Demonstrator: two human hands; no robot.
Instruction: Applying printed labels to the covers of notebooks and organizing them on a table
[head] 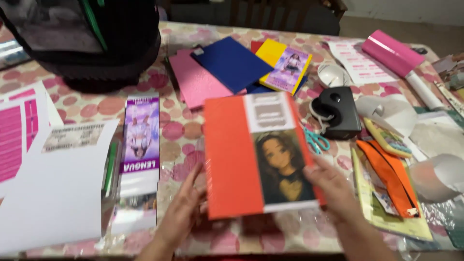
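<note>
I hold an orange notebook [231, 159] upright over the table, its cover showing a pale label and a strip with a drawn portrait. My left hand [182, 209] grips its lower left edge from behind. My right hand [330, 186] grips its lower right edge, thumb on the cover. A purple printed strip [140, 137] lies flat on the table just left of the notebook.
A black backpack [96, 38] stands at the far left. Pink, blue and yellow notebooks [227, 65] lie behind. White and pink sheets [43, 188] cover the left. A black tape dispenser [338, 111], scissors [316, 140], an orange pencil case [391, 176] and a pink roll [394, 53] crowd the right.
</note>
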